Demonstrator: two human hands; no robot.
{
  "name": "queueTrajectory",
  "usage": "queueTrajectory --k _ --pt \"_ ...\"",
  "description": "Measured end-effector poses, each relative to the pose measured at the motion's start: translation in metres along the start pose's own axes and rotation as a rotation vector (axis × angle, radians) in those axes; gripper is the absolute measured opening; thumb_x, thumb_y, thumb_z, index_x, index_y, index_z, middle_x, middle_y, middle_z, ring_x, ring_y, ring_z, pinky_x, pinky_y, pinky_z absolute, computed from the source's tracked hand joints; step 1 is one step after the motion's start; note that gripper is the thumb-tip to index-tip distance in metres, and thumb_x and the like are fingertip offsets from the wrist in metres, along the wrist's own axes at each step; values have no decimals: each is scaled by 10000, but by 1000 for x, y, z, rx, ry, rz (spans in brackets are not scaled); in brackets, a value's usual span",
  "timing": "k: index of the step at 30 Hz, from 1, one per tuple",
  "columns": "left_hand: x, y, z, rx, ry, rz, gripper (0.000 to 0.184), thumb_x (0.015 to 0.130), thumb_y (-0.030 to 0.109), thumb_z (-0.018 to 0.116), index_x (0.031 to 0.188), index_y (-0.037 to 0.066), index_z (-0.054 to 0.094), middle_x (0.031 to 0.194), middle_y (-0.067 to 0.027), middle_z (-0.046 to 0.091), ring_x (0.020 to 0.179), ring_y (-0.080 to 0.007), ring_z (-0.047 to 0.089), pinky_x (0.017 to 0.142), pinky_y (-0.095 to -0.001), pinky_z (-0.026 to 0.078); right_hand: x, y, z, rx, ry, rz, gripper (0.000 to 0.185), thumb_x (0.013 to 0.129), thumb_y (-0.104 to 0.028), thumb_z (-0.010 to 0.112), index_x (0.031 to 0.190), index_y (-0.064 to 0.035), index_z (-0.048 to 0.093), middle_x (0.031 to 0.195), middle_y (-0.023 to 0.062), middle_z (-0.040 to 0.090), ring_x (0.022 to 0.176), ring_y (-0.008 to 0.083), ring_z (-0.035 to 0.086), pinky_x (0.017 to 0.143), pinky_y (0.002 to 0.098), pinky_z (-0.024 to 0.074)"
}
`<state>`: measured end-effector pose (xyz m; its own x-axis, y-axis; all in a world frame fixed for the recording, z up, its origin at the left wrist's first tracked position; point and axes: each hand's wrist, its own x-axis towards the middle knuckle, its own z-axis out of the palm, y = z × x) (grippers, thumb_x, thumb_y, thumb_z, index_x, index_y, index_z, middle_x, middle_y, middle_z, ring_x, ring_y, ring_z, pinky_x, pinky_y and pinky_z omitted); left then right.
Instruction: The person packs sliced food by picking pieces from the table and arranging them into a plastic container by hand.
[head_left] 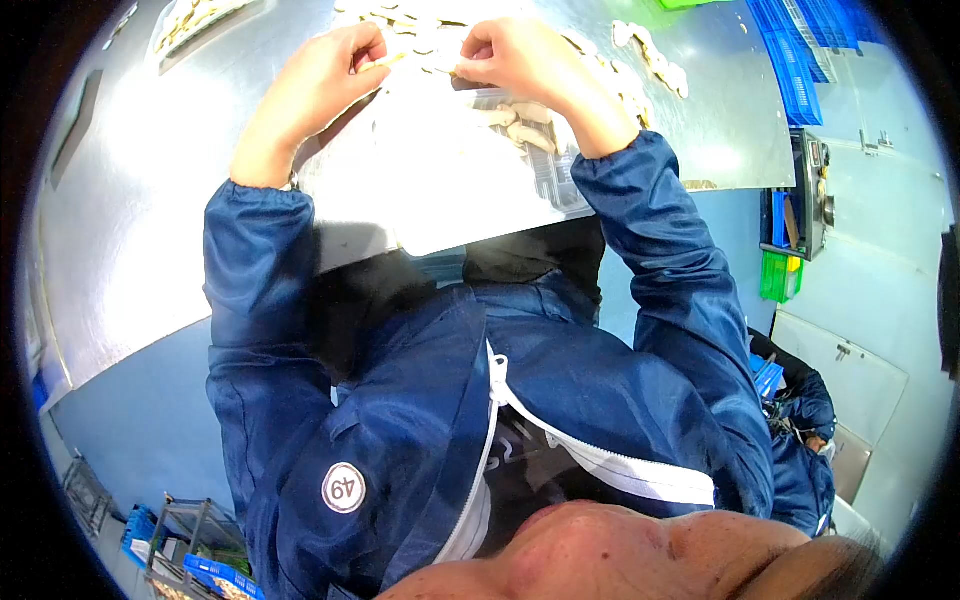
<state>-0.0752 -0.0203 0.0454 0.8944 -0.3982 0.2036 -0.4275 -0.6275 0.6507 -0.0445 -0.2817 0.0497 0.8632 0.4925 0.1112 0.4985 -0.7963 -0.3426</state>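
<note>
Head view: single wide-angle camera, round field, dark corners.
Looks steeply down from head height; wearer's chin (600,540) very near at bottom, jacket (580,350) mid-frame, metal table (130,260) and both hands, left (376,64) and right (468,62), toward top.

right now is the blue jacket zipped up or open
Partly open: the jacket has its zip pull partway up, and the white zip edges spread apart toward the neck, showing a dark top.

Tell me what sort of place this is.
Probably a food-preparation or packing room: a broad metal table with pale, food-like pieces in and around a clear plastic tray, blue plastic crates beside it, and a storage rack behind.
</note>
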Motion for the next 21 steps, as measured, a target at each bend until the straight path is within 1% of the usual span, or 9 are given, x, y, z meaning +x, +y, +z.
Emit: queueTrajectory --k 2,5,8,11,13,14,15,17,21 --pt "1 -2 1 13 -6 -5 205 895 184 682 908 12 572 761 -64 548 700 -162 501 649 -317 430 5 -7 -8 -51 -80 4 256 867 -258 760 934 -11 756 789 126 725 719 242 708 686 346 556" --pt "2 -6 2 -3 5 -34 202 905 188 684 927 15 582 771 -64 553 711 -161 505 662 -313 437 3 -22 -26 55 -143 179 199 828 -231 718 883 -52 784 794 139 754 712 311 725 685 410 573" --pt "1 -6 0 0 12 -33 192 911 181 679 947 16 588 785 -65 560 731 -156 512 680 -308 442 -10 -16 -34 -88 21 -88 222 870 -222 753 943 -13 753 793 116 721 727 250 707 700 338 561" --pt "2 -3 1 -3 41 38 180 915 166 673 960 14 588 789 -56 548 739 -151 511 684 -304 438 -51 -30 -60 300 -152 -122 184 855 -215 704 925 -51 751 798 148 711 760 330 699 693 411 546" --pt "2 -3 4 -57 30 34 170 912 152 672 959 13 587 802 -48 544 739 -151 511 686 -301 437 -76 -36 -63 241 -178 -360 111 871 -121 734 929 -27 736 846 104 710 741 269 695 693 326 552" --pt "3 -3 4 -82 25 32 165 911 146 672 959 12 587 808 -44 542 739 -151 512 687 -300 437 -88 -44 -65 226 -220 -344 94 860 -117 741 914 -40 728 848 97 696 766 259 696 696 334 552" --pt "4 -1 4 -80 34 48 158 909 137 672 962 13 589 814 -43 543 736 -149 510 684 -297 436 -96 -49 -64 205 -278 -329 86 829 -112 748 877 -50 712 808 87 666 773 271 691 700 353 547" --pt "4 3 3 -76 49 82 146 905 120 672 969 14 595 825 -39 544 730 -144 508 678 -292 434 -108 -54 -59 129 -230 -368 93 800 -115 751 854 -60 698 806 86 648 771 294 676 688 381 534" --pt "1 9 9 -94 109 136 131 896 71 647 1015 19 629 852 -39 565 743 -129 523 684 -277 445 -117 -50 -47 134 -210 -364 102 790 -127 752 843 -68 687 818 90 638 786 309 664 685 400 523"
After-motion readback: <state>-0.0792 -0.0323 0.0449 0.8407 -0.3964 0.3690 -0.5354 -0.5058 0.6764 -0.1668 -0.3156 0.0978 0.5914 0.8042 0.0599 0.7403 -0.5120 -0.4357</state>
